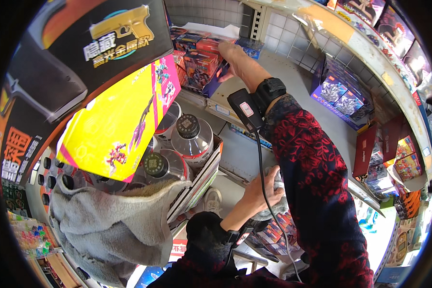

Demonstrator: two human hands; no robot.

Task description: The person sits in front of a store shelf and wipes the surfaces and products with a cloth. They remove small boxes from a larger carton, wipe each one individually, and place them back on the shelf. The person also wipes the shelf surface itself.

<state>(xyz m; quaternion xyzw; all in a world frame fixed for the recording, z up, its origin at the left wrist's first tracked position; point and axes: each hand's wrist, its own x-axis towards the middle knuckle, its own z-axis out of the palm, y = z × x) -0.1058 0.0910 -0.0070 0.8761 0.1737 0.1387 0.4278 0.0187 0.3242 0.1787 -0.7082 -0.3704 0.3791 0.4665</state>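
Observation:
My right hand [233,59] reaches onto the shelf and grips the right side of an open display box [212,84]. Small red toy boxes [200,66] fill that display box; some of my fingers are hidden behind its side. Lower down, my left hand [261,192] holds a grey cloth [281,190], partly covered by my right sleeve. Just right of the gripped box, against the mesh back, lies a small blue box [250,48].
Clear bottles with black caps [192,138] stand in a carton at left, under a yellow card [111,136]. A grey towel [111,230] drapes over the carton. Purple display boxes [340,91] sit on the shelf at right. A black cable [262,172] hangs from my right wrist.

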